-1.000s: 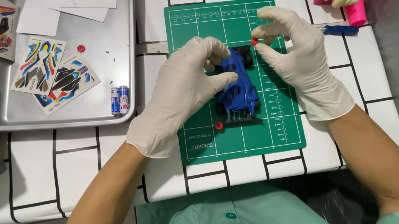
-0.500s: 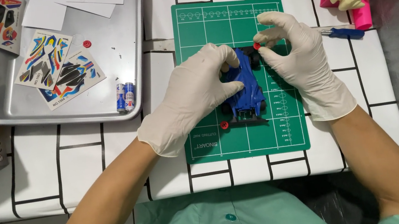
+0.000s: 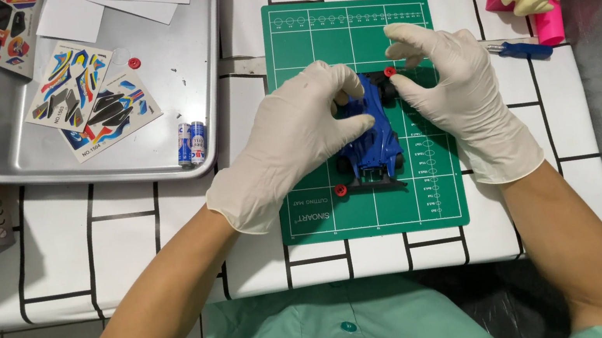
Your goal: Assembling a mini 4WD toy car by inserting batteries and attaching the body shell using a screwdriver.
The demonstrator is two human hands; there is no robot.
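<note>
Your metal tray (image 3: 39, 151) with its sticker sheets (image 3: 84, 105) and two batteries (image 3: 189, 144) sits well left of the green cutting mat (image 3: 324, 221). On the mat lies the blue toy car (image 3: 376, 146). Your left hand (image 3: 297, 142) curls closed over its body, pinning it; keep that grip steady. Your right hand (image 3: 464, 103) pinches the small red roller (image 3: 389, 71) at the car's front corner: keep it square as you seat it.

head cam | looks straight down, close over table (image 3: 130, 240) | single view, nothing shared
</note>
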